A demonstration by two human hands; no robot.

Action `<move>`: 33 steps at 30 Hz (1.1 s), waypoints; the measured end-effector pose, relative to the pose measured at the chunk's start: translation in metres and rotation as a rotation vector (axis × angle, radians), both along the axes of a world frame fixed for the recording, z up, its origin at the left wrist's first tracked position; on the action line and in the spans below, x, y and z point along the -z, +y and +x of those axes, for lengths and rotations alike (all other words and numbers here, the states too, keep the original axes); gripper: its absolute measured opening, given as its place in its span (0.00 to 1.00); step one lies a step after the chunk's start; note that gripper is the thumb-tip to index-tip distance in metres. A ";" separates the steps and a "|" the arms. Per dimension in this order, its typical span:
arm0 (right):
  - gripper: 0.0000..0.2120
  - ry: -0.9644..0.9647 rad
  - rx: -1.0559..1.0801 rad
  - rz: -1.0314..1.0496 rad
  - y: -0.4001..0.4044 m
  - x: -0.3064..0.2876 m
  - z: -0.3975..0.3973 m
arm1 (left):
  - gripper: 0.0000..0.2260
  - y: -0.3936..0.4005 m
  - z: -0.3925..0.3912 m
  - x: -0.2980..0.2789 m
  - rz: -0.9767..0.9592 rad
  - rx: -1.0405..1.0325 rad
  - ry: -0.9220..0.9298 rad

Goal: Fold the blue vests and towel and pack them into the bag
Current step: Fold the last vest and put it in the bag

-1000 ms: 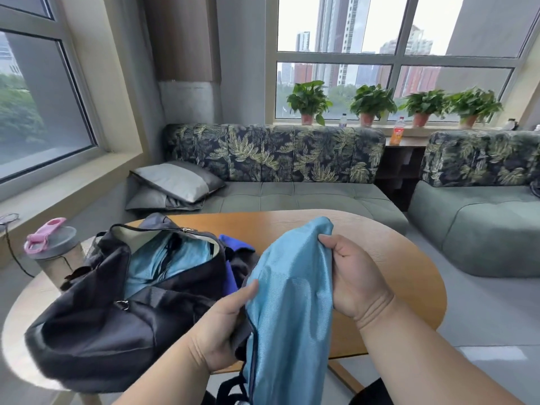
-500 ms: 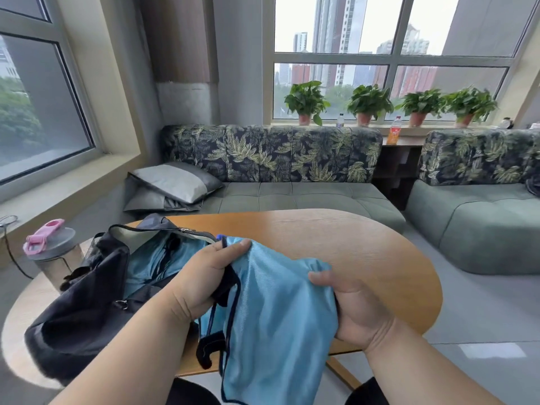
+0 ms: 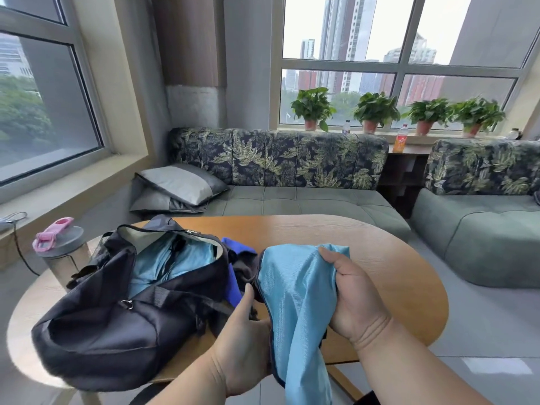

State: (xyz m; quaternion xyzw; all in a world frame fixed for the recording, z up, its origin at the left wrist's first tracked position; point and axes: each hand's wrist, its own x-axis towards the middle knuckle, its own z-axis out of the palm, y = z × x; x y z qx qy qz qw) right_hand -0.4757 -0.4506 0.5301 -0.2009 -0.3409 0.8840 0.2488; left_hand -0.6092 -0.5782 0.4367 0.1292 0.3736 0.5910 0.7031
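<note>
A light blue vest [image 3: 298,305] with dark trim hangs over the near edge of the wooden table [image 3: 380,258]. My left hand [image 3: 248,340] grips its left edge low down. My right hand [image 3: 350,290] grips its upper right part. To the left lies the black bag [image 3: 111,325], unzipped, with light blue fabric [image 3: 172,264] showing inside. A dark blue cloth [image 3: 235,276] lies between the bag and the vest, partly hidden.
A water bottle with a pink lid [image 3: 58,252] stands on the table's left end beside the bag. A leaf-patterned sofa [image 3: 277,171] with a grey cushion [image 3: 181,182] runs behind the table. A second sofa [image 3: 482,223] sits at the right.
My left hand dropped from the vest's top near the bag to its lower left edge. My right hand rose to the upper right part. The vest now hangs longer and narrower.
</note>
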 end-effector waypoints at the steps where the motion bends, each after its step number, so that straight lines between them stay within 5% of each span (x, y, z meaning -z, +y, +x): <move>1: 0.22 -0.003 0.008 -0.003 0.000 -0.001 -0.001 | 0.52 0.002 0.002 -0.001 0.023 0.019 0.010; 5: 0.22 -0.009 -0.004 -0.033 0.002 0.000 0.001 | 0.43 0.009 0.003 -0.010 0.086 -0.031 0.242; 8: 0.20 -0.009 -0.016 -0.050 0.003 0.000 0.004 | 0.47 0.012 0.001 -0.023 0.174 -0.110 0.329; 13: 0.21 -0.012 -0.068 -0.040 -0.002 -0.003 0.006 | 0.44 0.013 -0.002 -0.035 0.265 -0.167 0.328; 20: 0.24 -0.018 -0.064 -0.026 0.004 -0.004 0.015 | 0.21 0.008 -0.008 -0.043 0.255 -0.240 0.276; 26: 0.17 -0.120 0.025 0.049 0.015 0.004 0.020 | 0.20 0.013 -0.024 -0.045 0.123 -0.429 0.324; 33: 0.14 -0.276 0.072 0.346 0.025 0.011 0.024 | 0.11 0.025 -0.038 -0.053 -0.160 -0.630 0.600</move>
